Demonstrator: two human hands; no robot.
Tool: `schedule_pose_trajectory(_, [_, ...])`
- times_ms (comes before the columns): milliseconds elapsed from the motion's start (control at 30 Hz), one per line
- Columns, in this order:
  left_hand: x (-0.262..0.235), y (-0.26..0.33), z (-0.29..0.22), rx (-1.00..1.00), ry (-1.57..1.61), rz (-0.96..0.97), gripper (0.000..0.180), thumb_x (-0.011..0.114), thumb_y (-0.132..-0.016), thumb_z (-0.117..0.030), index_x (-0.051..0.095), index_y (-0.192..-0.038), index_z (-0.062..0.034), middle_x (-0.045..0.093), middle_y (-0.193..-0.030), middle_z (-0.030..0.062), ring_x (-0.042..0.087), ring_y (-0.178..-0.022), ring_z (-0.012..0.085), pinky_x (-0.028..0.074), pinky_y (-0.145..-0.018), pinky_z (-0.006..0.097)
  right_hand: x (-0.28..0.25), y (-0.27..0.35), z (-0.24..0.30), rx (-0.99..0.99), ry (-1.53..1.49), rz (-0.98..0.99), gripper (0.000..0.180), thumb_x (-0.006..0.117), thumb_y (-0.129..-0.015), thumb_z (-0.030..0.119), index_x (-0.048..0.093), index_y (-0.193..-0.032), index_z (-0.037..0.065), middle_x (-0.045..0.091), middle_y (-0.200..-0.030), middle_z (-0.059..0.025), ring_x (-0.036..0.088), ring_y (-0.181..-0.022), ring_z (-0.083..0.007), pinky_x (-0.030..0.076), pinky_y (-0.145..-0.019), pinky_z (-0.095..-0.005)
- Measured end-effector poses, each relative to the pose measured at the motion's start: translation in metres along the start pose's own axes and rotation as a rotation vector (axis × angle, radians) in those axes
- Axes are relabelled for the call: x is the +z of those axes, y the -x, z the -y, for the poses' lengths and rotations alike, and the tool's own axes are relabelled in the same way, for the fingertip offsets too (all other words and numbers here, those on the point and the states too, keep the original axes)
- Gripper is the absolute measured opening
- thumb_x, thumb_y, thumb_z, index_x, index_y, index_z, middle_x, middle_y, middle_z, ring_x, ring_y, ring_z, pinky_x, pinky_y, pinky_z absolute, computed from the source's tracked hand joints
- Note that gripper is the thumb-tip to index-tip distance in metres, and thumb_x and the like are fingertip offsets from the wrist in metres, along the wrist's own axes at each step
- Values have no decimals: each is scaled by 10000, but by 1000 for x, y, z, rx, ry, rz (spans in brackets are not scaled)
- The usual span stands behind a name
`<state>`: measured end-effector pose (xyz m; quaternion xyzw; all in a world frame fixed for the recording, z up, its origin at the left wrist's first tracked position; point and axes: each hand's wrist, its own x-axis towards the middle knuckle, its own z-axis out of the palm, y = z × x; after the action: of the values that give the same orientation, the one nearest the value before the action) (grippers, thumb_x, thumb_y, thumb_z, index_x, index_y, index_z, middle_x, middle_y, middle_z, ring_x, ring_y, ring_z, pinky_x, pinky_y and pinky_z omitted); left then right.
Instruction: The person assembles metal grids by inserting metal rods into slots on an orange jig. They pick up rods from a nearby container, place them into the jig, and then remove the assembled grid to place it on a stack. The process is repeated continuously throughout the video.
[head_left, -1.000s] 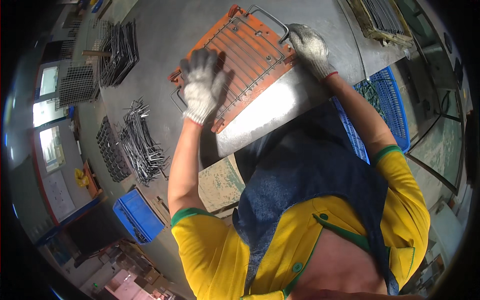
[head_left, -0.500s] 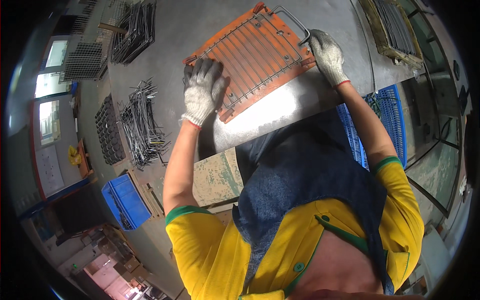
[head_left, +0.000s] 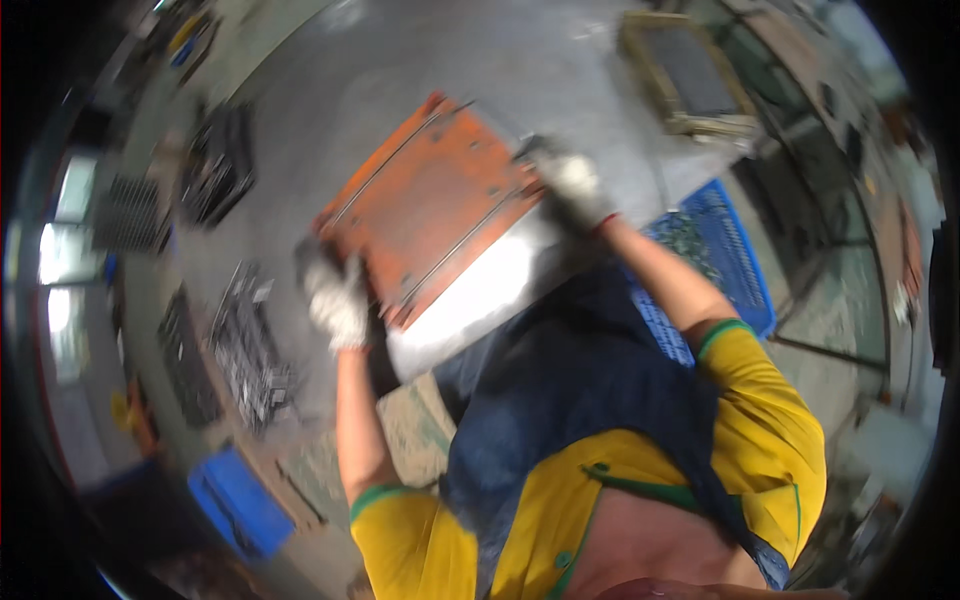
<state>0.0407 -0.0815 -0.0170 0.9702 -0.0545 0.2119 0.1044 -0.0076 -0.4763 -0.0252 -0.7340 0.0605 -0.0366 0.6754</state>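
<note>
An orange board (head_left: 425,205) lies tilted on the grey metal table. Two dark metal rods run across it, one along its far side and one along its near side; finer wires do not show through the blur. My left hand (head_left: 335,297), in a pale glove with dark fingertips, is at the board's left corner, its thumb apart from the fingers. At the right corner is my right hand (head_left: 568,178), gloved alike. Its dark fingertips bend toward the board's edge, too smeared to show a grip.
A blue basket (head_left: 740,245) with green contents stands right of me. Beyond it sits a yellowish-framed tray (head_left: 655,50). Dark bundled metal pieces (head_left: 220,165) and loose rods (head_left: 245,350) lie at left. A blue bin (head_left: 240,500) is lower left, and bright sheen (head_left: 450,320) marks the table's near edge.
The whole view has shifted, so board, hands and table appear lower and further left. The wire rack's cross wires and handle, plain before, no longer show in the blur. Both hands stay by the board.
</note>
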Motion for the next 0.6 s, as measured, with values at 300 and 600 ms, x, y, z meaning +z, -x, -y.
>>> schedule_pose_trajectory(300, [2, 0, 9, -357, 304, 133, 607, 504, -951, -313, 322, -1509, -158, 705, -943, 205, 686, -721, 342, 503, -608, 458, 9, 29, 6, -232, 679, -157, 213, 485, -928, 237, 634, -1033, 126, 640, -1040, -68, 646, -944, -236, 512, -837, -379])
schedule_pose_trajectory(600, [-23, 28, -41, -426, 759, 61, 530, 448, -1008, -159, 298, -1508, -63, 583, -1347, 138, 656, -999, 197, 522, -779, 286, -55, 5, 21, -63, 662, 142, 296, 466, -941, 183, 624, -1178, 101, 598, -1222, -107, 634, -993, -315, 510, -874, -392])
